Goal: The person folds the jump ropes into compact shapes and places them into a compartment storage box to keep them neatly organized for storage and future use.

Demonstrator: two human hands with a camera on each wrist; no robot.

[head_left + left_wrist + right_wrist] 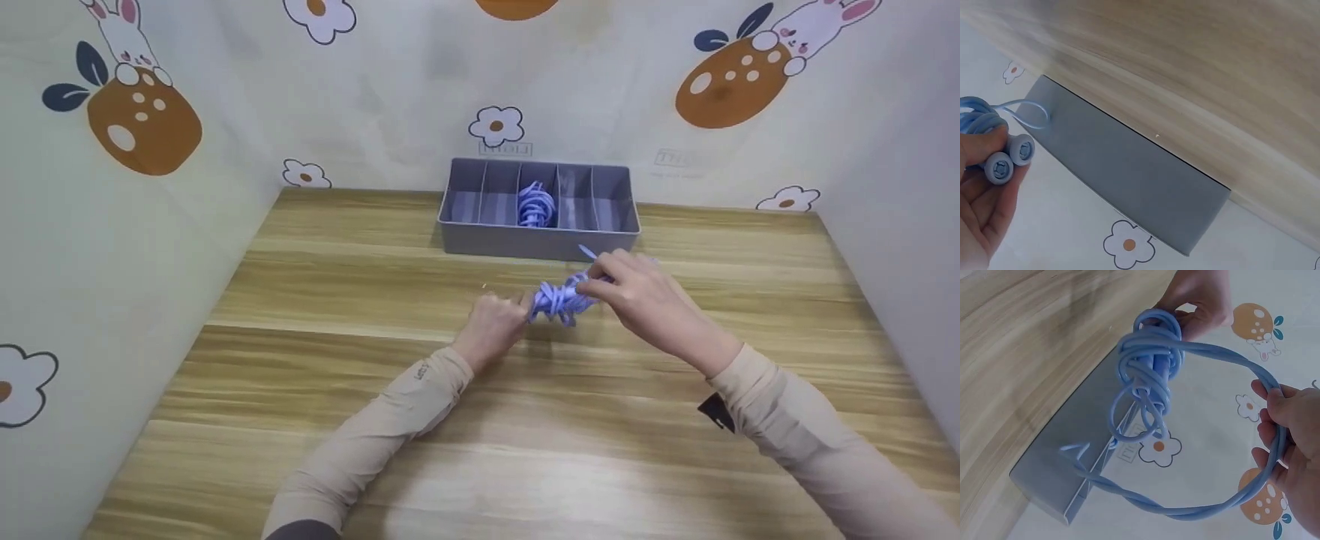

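A blue jump rope (556, 301), its cord wound round its two handles, is held up over the table in front of the box. My left hand (491, 326) grips the handle end of the bundle. In the left wrist view two round handle caps (1000, 169) stick out between thumb and fingers. My right hand (645, 300) holds the loose doubled cord (1171, 512), which runs from the bundle in a wide, twisted arc through the curled fingers. Its free end bends back near the box in the right wrist view.
A grey box (540, 244) with several compartments stands at the back of the wooden table (360, 300), against the patterned wall covering (390, 90). In its middle compartment lies another wound blue cord bundle (536, 206). Side walls rise to the left and right.
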